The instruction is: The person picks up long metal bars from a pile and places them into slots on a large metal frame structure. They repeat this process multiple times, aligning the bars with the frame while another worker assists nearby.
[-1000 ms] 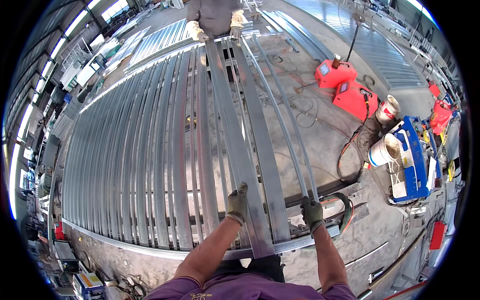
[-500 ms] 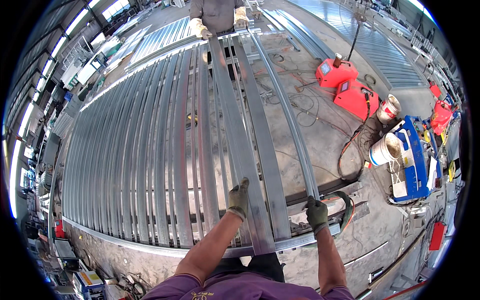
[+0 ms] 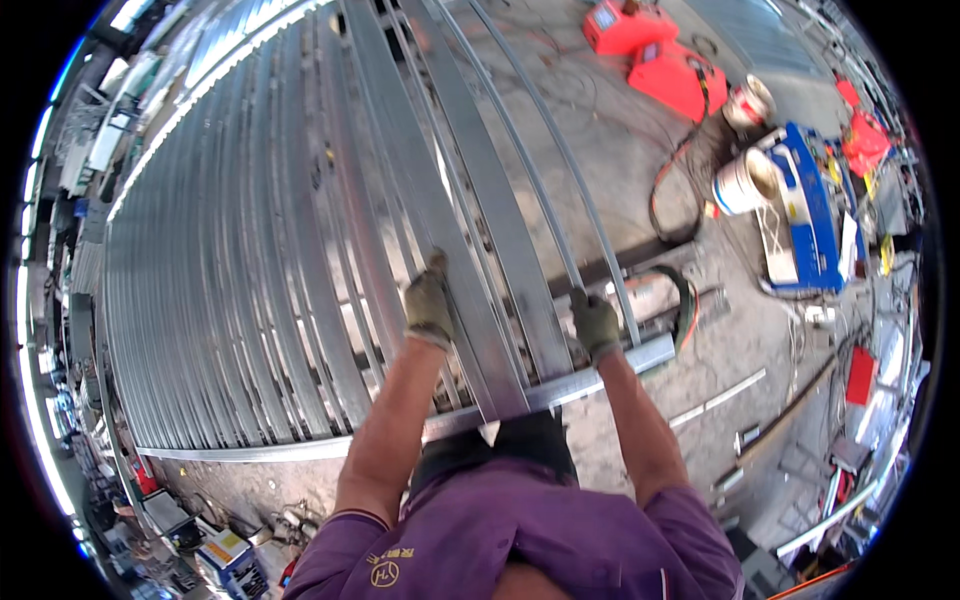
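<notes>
My gloved left hand (image 3: 428, 303) lies on the left edge of a wide flat metal bar (image 3: 425, 190), thumb up along its face and fingers curled round the edge, partly hidden. My right hand (image 3: 597, 320), also gloved, is closed round the near end of a narrow metal tube (image 3: 525, 165). Between the hands runs another wide bar (image 3: 497, 195). To the right of the held tube is a second narrow tube (image 3: 570, 150), apart from it. All reach toward a metal frame rail (image 3: 640, 355) along the near side.
Many parallel bars fill the frame (image 3: 250, 200) to the left. Beyond the tubes, on the concrete floor, are red machines (image 3: 680, 80) with cables, two white buckets (image 3: 745, 183) and a blue-and-white case (image 3: 810, 210). A hose (image 3: 690, 305) loops near the rail's right end.
My right hand has shifted left with one tube, parting it from the other tube, which stays on the right. The view has tipped downward, and the co-worker at the far end is out of sight.
</notes>
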{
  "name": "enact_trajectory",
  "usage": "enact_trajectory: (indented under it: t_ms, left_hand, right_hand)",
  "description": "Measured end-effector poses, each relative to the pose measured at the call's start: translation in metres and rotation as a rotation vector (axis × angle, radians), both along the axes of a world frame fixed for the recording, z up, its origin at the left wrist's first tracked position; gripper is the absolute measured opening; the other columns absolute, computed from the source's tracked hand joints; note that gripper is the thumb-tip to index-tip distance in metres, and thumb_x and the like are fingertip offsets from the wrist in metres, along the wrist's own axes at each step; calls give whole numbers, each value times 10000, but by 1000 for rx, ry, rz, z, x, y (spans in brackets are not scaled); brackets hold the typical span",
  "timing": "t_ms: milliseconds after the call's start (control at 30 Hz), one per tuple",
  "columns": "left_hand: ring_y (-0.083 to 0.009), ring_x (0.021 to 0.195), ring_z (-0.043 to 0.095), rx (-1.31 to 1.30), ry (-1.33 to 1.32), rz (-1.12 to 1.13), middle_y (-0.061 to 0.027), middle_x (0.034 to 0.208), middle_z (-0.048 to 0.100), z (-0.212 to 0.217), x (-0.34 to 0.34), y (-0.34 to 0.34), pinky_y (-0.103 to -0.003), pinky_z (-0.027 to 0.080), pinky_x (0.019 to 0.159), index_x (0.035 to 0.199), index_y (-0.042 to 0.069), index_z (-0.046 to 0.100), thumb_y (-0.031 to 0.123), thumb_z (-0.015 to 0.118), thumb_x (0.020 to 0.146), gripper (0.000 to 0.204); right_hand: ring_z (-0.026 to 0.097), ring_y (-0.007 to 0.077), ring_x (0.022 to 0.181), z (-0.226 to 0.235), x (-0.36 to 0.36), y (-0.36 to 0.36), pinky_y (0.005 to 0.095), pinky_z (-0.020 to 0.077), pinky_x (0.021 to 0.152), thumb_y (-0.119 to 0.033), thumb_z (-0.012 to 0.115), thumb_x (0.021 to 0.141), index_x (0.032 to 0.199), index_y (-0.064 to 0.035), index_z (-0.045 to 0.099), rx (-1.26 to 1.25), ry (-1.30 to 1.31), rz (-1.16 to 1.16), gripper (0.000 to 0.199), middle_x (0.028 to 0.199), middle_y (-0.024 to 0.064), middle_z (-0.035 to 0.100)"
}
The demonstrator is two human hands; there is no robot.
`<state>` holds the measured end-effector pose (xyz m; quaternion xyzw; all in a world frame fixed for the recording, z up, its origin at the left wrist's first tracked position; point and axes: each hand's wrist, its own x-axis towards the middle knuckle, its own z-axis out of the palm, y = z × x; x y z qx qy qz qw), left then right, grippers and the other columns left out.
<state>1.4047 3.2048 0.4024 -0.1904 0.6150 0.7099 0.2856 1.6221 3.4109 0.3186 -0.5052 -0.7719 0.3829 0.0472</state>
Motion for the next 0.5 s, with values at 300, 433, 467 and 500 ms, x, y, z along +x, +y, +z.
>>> enact_trajectory:
  t_ms: [300, 433, 467, 500]
  left_hand:
    - [-134, 768, 648, 47, 25, 107, -15, 892, 715, 18, -20, 16, -297, 542, 690, 998, 54, 756, 339, 774, 926, 294]
    - [-164, 946, 662, 50, 17, 84, -5, 1019, 727, 34, -24, 24, -311, 539, 857, 1099, 74, 757, 346, 812, 886, 349]
    - [-168, 958, 660, 62, 4, 77, -2, 1027, 727, 36, -24, 28, -310, 537, 867, 1104, 81, 758, 342, 821, 878, 351]
    - [-156, 915, 660, 37, 1, 90, -5, 1000, 723, 34, -26, 30, -295, 541, 823, 1089, 65, 755, 341, 818, 884, 350]
  right_hand:
    - [603, 127, 611, -29, -13, 37, 343, 489, 611, -514, 621, 1002, 896, -30, 716, -542, -28, 222, 504, 731, 40, 689]
    - [652, 152, 616, -22, -13, 29, 321, 501, 595, -460, 580, 1030, 894, -1, 737, -607, 35, 116, 503, 695, 68, 693]
    - [640, 153, 597, -21, -12, 28, 325, 507, 585, -450, 590, 1027, 893, 0, 734, -650, 43, 70, 491, 695, 65, 689]
    - [628, 153, 578, -18, -11, 28, 330, 512, 574, -440, 600, 1023, 891, 0, 731, -689, 53, 28, 478, 696, 62, 684]
